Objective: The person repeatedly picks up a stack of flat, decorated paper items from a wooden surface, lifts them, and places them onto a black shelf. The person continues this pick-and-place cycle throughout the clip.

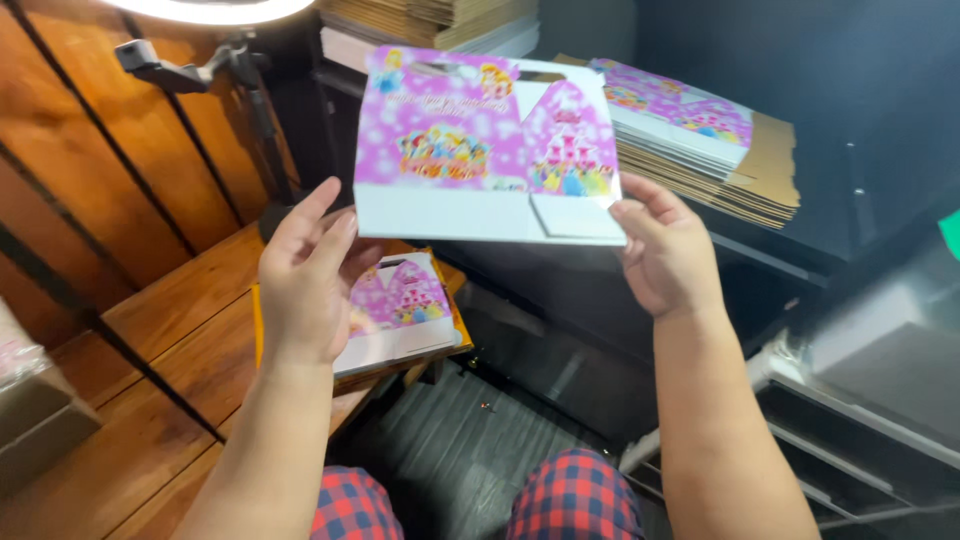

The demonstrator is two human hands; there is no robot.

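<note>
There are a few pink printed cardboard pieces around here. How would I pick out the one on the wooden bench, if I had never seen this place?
Start at the wooden bench on the left, below the left hand. At its near edge lies a small pile of flat pink box blanks on a yellow sheet. Unlike the blank held up in both hands and the stack on brown cardboard at the back right, it lies low, partly behind the left hand.

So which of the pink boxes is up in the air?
The flat pink box held between the left hand and right hand. The other flat pink boxes lie down: one stack on the wooden bench, another stack on cardboard sheets behind.
</note>
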